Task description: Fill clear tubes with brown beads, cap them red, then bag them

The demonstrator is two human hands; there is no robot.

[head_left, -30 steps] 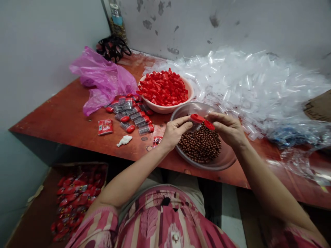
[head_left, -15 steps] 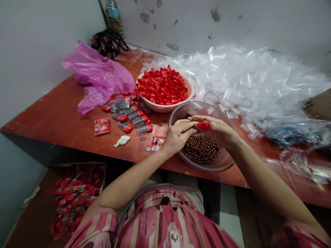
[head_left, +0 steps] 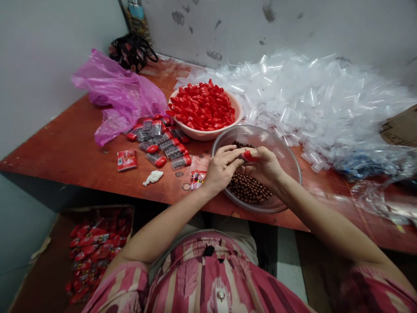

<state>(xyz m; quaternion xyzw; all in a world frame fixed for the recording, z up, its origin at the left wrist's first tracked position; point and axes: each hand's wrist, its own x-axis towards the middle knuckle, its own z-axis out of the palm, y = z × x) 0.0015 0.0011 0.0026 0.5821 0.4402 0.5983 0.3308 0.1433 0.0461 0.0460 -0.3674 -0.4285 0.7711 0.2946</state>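
Both of my hands meet over a clear plastic bowl [head_left: 295, 174] holding small brown beads [head_left: 249, 189]. A glossy red plastic cap [head_left: 250, 155] is pinched by my right hand [head_left: 269, 164], its thumb pressing on top. The curled fingers of my left hand [head_left: 222, 168] touch the cap's left side; whatever lies inside them is hidden. Just behind stands a pale pink bowl [head_left: 192, 134] heaped with loose red caps [head_left: 205, 106]. Left of it lie several small clear containers [head_left: 164, 145] with red caps and dark contents.
Clear plastic tubes [head_left: 302, 95] are piled along the wall. A pink plastic bag [head_left: 127, 95] and a dark patterned bag [head_left: 132, 52] occupy the back left. Red printed packets [head_left: 127, 160] and a white scrap [head_left: 153, 177] lie nearer. Below, a carton holds red packed items [head_left: 94, 256].
My right hand has moved left and its thumb now presses over the red cap, which shows less than before. The view has shifted slightly.
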